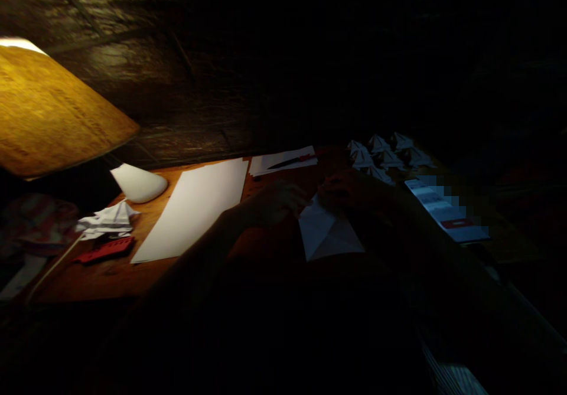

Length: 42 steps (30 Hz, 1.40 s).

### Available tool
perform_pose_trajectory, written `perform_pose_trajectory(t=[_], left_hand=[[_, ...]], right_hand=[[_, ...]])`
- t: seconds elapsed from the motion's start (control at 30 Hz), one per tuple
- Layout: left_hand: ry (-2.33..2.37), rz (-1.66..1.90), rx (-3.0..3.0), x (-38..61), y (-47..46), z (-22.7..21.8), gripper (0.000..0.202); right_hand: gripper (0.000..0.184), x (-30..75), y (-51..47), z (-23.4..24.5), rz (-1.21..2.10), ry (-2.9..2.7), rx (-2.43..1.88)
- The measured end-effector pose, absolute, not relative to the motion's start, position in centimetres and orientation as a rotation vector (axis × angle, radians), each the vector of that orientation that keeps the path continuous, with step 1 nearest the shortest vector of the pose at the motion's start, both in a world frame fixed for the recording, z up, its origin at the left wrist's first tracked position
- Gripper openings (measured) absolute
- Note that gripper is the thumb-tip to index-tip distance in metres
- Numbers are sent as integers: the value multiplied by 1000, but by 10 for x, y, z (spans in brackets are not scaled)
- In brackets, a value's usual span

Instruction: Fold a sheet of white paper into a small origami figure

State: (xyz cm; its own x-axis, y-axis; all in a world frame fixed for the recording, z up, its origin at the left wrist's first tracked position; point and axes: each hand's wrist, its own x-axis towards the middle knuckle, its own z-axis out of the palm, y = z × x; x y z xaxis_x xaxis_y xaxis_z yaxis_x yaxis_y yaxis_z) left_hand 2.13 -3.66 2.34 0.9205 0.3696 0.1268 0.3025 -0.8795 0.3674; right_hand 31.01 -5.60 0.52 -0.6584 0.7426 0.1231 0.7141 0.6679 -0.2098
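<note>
A creased sheet of paper (330, 235), partly folded to a point at its far end, lies on the dark wooden table in front of me. My left hand (281, 200) comes in from the left, its fingers curled at the paper's upper left edge. Over the far right side of the same paper is my right hand (345, 187), bent with its fingertips at the folded tip. Deep shadow hides most of the right fingers. Both hands seem to pinch the paper, and they cover part of its upper edge.
A lit lamp (57, 111) stands left, over a white lamp base (142, 183), a folded paper piece (110, 219) and a red object (106, 250). Large white sheets (195, 212) lie beside my left arm. Behind are a knife (290, 161) on paper, several folded papers (378, 157), and a lit phone (443, 209).
</note>
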Motion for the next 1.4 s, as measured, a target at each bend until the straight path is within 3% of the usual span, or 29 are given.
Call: perform_pose_trajectory(t=[0.23,0.57,0.73,0.93,1.4], left_hand=[[559,394,2738,21,-38,17,40],[607,437,2856,43,-39,3,16],[618,446,2856,40,-36,0,25],[606,464,2891,41,-36,2,17],[610,414,2971,42,-34,2,19]], right_hand=[[44,311,-55,4,245,-2671,-1207],[41,310,-53,2,208,-2683,-1206],[41,311,-51,0,210,-2676,-1200],[43,309,-54,4,214,-2675,-1204],[40,310,-53,4,257,-2650,-1222]])
